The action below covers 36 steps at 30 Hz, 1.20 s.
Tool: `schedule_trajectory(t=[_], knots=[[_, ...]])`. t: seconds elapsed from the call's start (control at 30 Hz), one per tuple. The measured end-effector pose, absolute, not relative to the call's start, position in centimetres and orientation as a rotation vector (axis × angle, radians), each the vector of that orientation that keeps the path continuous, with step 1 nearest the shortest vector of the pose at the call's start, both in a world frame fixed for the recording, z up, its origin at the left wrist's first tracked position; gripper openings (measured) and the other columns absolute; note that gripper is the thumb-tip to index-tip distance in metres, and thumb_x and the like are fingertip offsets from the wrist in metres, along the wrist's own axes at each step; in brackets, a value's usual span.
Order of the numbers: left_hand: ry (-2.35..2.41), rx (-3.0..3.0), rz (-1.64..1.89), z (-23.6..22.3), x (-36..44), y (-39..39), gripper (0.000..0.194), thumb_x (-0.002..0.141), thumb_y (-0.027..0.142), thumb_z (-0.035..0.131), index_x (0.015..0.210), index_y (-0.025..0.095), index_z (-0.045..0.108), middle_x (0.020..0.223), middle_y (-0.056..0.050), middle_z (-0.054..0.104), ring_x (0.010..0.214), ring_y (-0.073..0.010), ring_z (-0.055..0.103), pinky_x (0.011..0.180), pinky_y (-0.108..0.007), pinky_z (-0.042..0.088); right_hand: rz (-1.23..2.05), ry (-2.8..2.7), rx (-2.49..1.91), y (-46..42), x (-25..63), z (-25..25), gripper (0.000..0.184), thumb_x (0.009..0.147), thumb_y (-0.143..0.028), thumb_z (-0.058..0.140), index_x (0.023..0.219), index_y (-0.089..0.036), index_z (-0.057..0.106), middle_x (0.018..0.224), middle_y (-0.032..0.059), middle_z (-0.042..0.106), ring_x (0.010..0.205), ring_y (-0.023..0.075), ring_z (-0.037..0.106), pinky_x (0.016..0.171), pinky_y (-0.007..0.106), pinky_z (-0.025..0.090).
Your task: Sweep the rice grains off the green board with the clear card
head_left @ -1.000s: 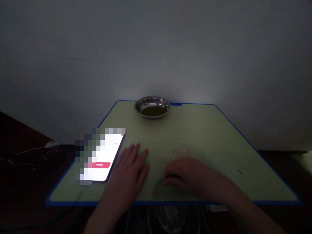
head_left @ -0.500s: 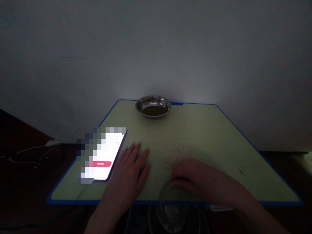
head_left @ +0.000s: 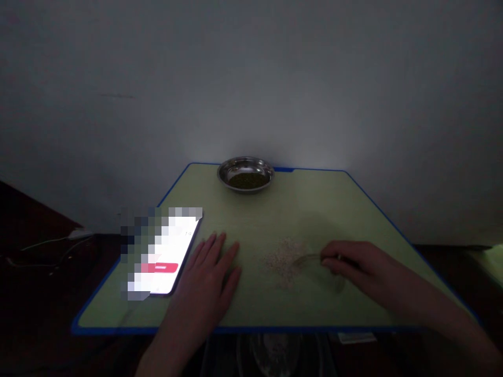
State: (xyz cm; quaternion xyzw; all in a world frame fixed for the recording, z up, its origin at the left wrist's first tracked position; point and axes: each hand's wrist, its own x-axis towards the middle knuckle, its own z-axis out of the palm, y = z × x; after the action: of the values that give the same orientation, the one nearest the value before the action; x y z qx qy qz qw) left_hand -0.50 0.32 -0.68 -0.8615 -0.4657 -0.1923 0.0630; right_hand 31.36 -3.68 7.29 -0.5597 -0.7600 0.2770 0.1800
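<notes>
My right hand [head_left: 349, 267] is closed, thumb and fingers pinching a clear, thin-rimmed round thing [head_left: 308, 257], perhaps a lid or shallow dish; its outline is faint and partly hidden by the hand. Its edge reaches the right side of a loose heap of small pale grains [head_left: 285, 259] on the table. To the left of the heap, my left hand [head_left: 210, 275] lies flat on the tabletop, palm down with fingers stretched out, holding nothing. A phone [head_left: 173, 256] with a lit screen lies close beside its fingers.
A shiny metal bowl [head_left: 246, 162] with small dark green grains stands at the table's far edge, near the wall. The pale green table [head_left: 353, 209] has a blue rim. Below its front edge sits a round clear container [head_left: 277, 356]. Cables [head_left: 51, 251] lie at the left.
My right hand has moved right and slightly up with the clear round thing, from the front edge to beside the heap. The pale grains look more spread out. My left hand stays in place.
</notes>
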Motion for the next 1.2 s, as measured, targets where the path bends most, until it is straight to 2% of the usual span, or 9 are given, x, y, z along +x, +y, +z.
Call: schedule_trajectory(t=[0.07, 0.23, 0.4, 0.63, 1.2], knots=[[-1.396, -2.601, -0.595, -0.8, -0.6, 0.4, 0.045, 0.101, 0.040, 0.042, 0.134, 0.016, 0.062, 0.145, -0.023, 0.055, 0.136, -0.0402, 0.050, 0.103, -0.062, 0.047, 0.750, -2.090, -1.632, -3.2, 33.2, 7.1, 0.031, 0.099, -0.040, 0.047, 0.084, -0.023, 0.067, 0.077, 0.0023, 0.067, 0.071, 0.0187, 0.061, 0.066, 0.031, 0.045], [-1.376, -2.606, -0.592, -0.8, -0.9, 0.6, 0.046, 0.102, 0.041, 0.040, 0.134, 0.017, 0.063, 0.145, -0.023, 0.056, 0.135, -0.0406, 0.050, 0.101, -0.063, 0.049, 0.742, -2.032, -1.660, -2.3, 34.4, 6.0, 0.026, 0.098, -0.038, 0.050, 0.099, -0.022, 0.071, 0.096, 0.0059, 0.075, 0.086, 0.0221, 0.067, 0.077, 0.035, 0.049], [-1.392, -2.642, -0.563, -0.6, -1.3, 0.6, 0.045, 0.101, 0.040, 0.043, 0.139, 0.022, 0.059, 0.151, -0.018, 0.051, 0.139, -0.0378, 0.047, 0.104, -0.061, 0.047, 0.731, -2.163, -1.568, -1.2, 31.2, 6.1, 0.024, 0.098, -0.028, 0.050, 0.097, -0.021, 0.073, 0.089, 0.0049, 0.075, 0.078, 0.0197, 0.066, 0.071, 0.032, 0.047], [-1.397, -2.583, -0.580, -0.9, -1.3, 0.6, 0.044, 0.100, 0.042, 0.046, 0.136, 0.023, 0.061, 0.148, -0.016, 0.055, 0.137, -0.0361, 0.050, 0.104, -0.058, 0.049, 0.644, -2.301, -1.503, 0.2, 27.3, 6.8, 0.018, 0.094, -0.016, 0.059, 0.097, -0.018, 0.077, 0.091, 0.0056, 0.077, 0.081, 0.0188, 0.067, 0.073, 0.029, 0.045], [-1.397, -2.606, -0.576, -0.7, -1.2, 0.5, 0.044, 0.101, 0.042, 0.043, 0.137, 0.022, 0.060, 0.149, -0.018, 0.053, 0.138, -0.0374, 0.049, 0.104, -0.061, 0.048, 0.497, -2.452, -1.441, 0.0, 25.2, 6.6, 0.016, 0.094, -0.016, 0.061, 0.093, -0.016, 0.077, 0.088, 0.0067, 0.077, 0.079, 0.0183, 0.067, 0.069, 0.028, 0.042]])
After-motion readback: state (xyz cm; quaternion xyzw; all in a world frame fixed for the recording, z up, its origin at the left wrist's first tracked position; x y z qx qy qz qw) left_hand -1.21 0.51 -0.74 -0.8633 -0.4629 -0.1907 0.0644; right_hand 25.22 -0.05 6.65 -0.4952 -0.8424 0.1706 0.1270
